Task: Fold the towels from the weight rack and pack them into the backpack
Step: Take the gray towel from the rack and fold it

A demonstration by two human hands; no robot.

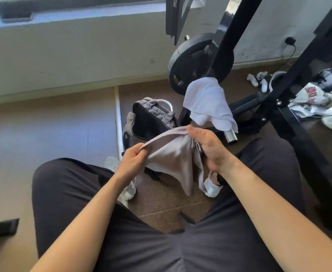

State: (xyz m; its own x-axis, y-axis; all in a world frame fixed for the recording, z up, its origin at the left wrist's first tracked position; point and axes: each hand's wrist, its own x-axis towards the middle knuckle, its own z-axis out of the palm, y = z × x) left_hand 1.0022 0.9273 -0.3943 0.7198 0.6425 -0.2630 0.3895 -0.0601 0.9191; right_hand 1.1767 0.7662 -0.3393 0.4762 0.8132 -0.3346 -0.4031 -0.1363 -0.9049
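A grey towel (173,160) hangs between my hands above my knees. My left hand (132,160) pinches its left corner. My right hand (206,148) grips the bunched right edge, thumb on top. The towel's lower part droops in a point toward the floor. Behind it stands the grey backpack (151,116), its main compartment unzipped and dark inside. A white towel (208,103) is draped over a peg of the black weight rack (226,36), to the right of the backpack.
A black weight plate (192,61) hangs on the rack behind the white towel. A chrome peg end (232,136) sticks out below it. White shoes and clothes (318,103) lie on the floor at right. My feet in white sneakers (213,186) flank the backpack.
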